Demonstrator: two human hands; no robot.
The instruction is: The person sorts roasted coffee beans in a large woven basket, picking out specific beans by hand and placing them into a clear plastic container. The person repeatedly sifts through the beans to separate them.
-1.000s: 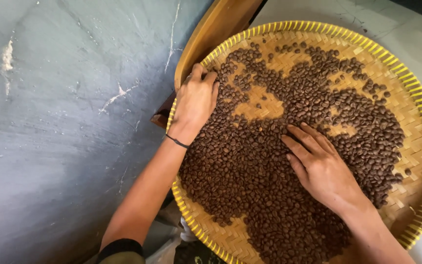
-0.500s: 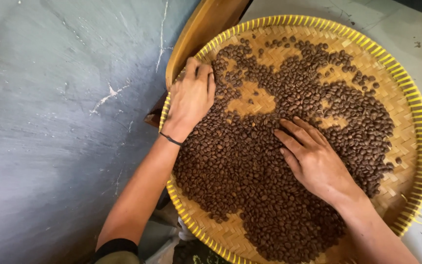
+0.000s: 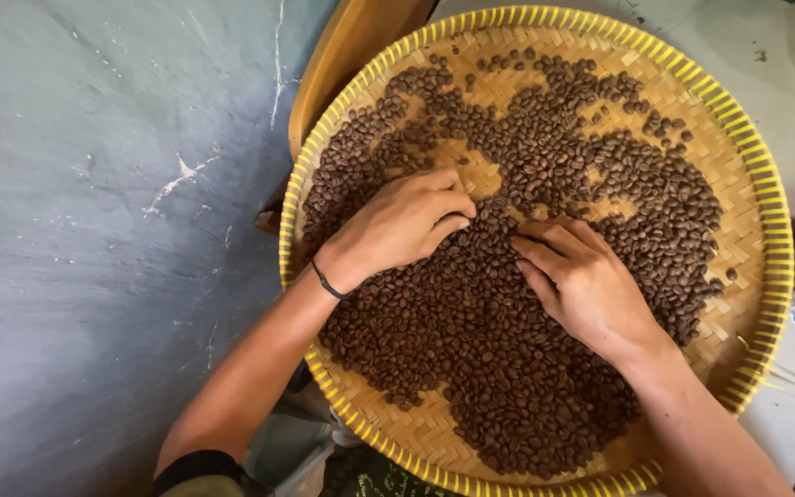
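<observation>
Beans (image 3: pixel 508 368) fill the woven tray (image 3: pixel 766 212); left hand (image 3: pixel 402 225) pinches some, right hand (image 3: pixel 581 281) lies flat, fingertips nearly meeting mid-tray.

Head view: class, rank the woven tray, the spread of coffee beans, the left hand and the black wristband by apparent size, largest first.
1. woven tray
2. spread of coffee beans
3. left hand
4. black wristband

No close calls; each is clearly smaller than the one before.

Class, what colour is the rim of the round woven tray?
Yellow: the round woven tray's rim shows best in the head view.
</observation>
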